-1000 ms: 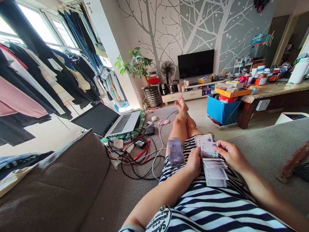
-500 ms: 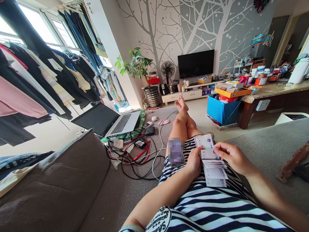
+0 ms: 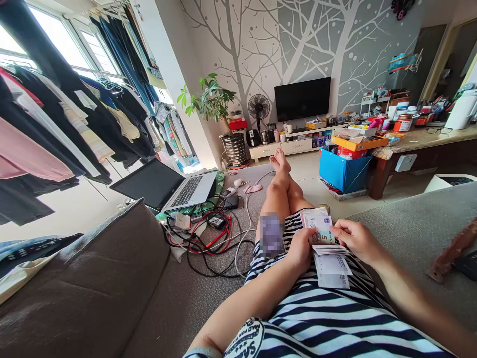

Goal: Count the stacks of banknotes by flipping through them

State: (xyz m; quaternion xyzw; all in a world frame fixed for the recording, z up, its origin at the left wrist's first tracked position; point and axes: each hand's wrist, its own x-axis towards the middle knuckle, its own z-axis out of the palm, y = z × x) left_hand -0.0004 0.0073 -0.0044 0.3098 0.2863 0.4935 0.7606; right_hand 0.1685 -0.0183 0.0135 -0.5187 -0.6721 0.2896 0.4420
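Over my lap, my left hand (image 3: pixel 300 248) is closed on a small stack of banknotes (image 3: pixel 333 264), its thumb pressed on their left side. The notes fan down toward my waist, and the lower ones show pale, mostly white faces. My right hand (image 3: pixel 360 239) pinches the right edge of an upper note (image 3: pixel 326 236) that shows a large 5. More notes stick out at the top, past my left thumb. A blurred-out flat rectangular thing (image 3: pixel 272 234) lies on my thigh, left of the notes, on the striped clothing (image 3: pixel 335 318).
I sit with legs stretched along a grey sofa (image 3: pixel 223 311). To the left are an open laptop (image 3: pixel 186 191) and tangled cables (image 3: pixel 208 243). A blue storage box (image 3: pixel 345 171) stands beside a cluttered table (image 3: pixel 417 141). Ahead are a television (image 3: pixel 302 103) and a potted plant (image 3: pixel 214 97).
The upper note between my hands has changed from a pale face to a coloured one with a 5. My hands have barely moved; the rest is unchanged.
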